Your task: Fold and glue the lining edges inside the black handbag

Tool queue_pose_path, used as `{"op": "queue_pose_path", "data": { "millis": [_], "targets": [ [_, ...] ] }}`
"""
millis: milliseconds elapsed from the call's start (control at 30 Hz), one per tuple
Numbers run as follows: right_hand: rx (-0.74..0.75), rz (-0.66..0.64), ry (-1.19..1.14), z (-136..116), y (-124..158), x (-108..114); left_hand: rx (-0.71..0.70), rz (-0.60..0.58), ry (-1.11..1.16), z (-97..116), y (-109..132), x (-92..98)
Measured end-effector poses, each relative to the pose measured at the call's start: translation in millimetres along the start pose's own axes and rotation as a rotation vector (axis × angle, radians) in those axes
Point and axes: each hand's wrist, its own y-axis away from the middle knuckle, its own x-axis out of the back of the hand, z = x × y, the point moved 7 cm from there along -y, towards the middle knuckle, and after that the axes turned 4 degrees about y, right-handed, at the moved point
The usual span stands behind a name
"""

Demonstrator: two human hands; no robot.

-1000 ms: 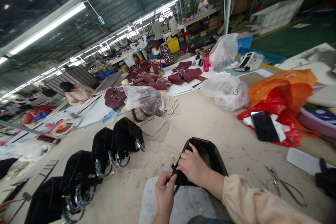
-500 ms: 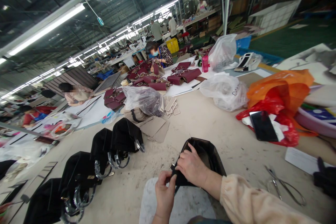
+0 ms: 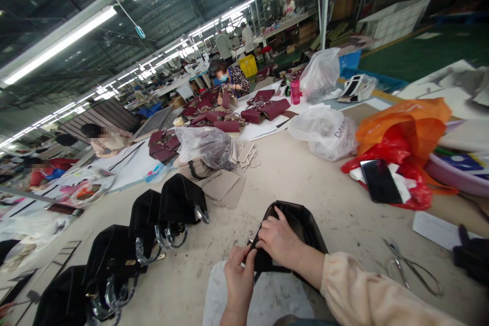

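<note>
A black handbag (image 3: 301,224) lies open-mouthed on the workbench in front of me. My right hand (image 3: 280,242) rests over its near rim, fingers curled and pressing on the edge. My left hand (image 3: 239,280) pinches the bag's lower left corner between thumb and fingers. Under the bag's near end lies a pale grey mat (image 3: 267,298).
A row of finished black handbags (image 3: 168,214) stands at the left. Scissors (image 3: 410,267) lie at the right near a white paper (image 3: 437,229). A phone (image 3: 378,181) rests on red and orange plastic bags (image 3: 405,137). Cardboard pieces (image 3: 225,186), clear bags and maroon bags lie farther back, with other workers seated.
Both hands stay on the black handbag with only slight finger shifts. The view has drifted a little, so the scene sits slightly lower and to the left.
</note>
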Motion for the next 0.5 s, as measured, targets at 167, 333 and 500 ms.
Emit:
{"op": "queue_pose_path", "data": {
  "millis": [167,333,500],
  "targets": [
    [-0.004,0.017,0.02,5.3,0.9,7.8,-0.008,0.021,-0.011,-1.2,0.5,-0.3],
    [-0.034,0.022,0.042,7.0,-0.4,8.5,-0.002,0.023,-0.009,-1.2,-0.3,-0.4],
    [-0.054,0.0,0.059,6.6,-2.2,4.9,0.016,0.015,-0.003,-1.3,-0.6,-1.6]
  ]
}}
